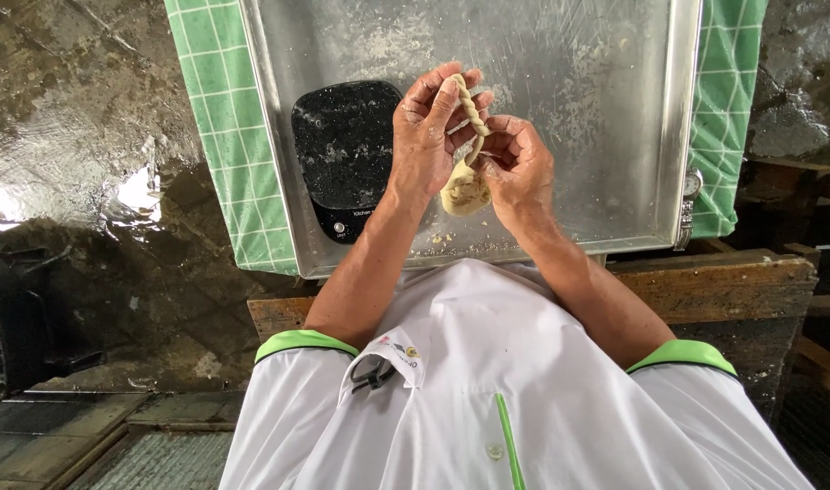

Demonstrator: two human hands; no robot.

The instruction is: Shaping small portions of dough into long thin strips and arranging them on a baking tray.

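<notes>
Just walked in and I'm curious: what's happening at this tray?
A person in a white shirt holds a piece of pale dough up in both bare hands over a floured metal tray. The left hand and right hand pinch its edge, which is already twisted into a rope-like crimp along the top. A black kitchen scale sits on the tray to the left, on a green checked cloth.

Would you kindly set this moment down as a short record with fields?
left hand: holds the twisted rope edge of the dough piece between its fingers
right hand: cradles the dough piece's rounded body
dough piece: pale, held above the metal tray, not resting on it
tray contents: black kitchen scale at its left; flour dust and crumbs
under tray: green checked cloth on a wooden bench
</notes>
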